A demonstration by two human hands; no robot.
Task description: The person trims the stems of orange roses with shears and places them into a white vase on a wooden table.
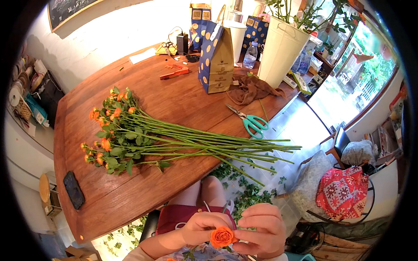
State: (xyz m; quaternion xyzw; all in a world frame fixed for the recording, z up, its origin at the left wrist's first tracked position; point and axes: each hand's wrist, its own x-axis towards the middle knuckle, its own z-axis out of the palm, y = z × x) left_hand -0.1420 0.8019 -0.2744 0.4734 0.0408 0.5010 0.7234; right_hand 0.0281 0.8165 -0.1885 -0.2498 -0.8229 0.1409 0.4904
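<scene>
Close to my body, an orange rose (pixel 222 237) faces up between my two hands, its head fully visible and most of its stem hidden. My left hand (pixel 201 229) is closed around it from the left, thumb and fingers just under the bloom. From the right, my right hand (pixel 262 230) curls its fingers against the rose's outer petals; what its fingertips pinch is partly hidden. On the table beyond lies a bunch of orange roses (pixel 114 126), with long bare green stems (pixel 209 141) reaching past the table's right edge. Teal-handled scissors (pixel 254 125) rest beside the stems.
The wooden table (pixel 130 198) bears a phone (pixel 74 190), a red tool (pixel 175 71), a dotted paper bag (pixel 216 58), a brown cloth (pixel 252 90), a water bottle (pixel 250 55) and a tall cream bucket (pixel 281 52). Leaves (pixel 249 198) litter the floor. A cushioned chair (pixel 342 191) stands right.
</scene>
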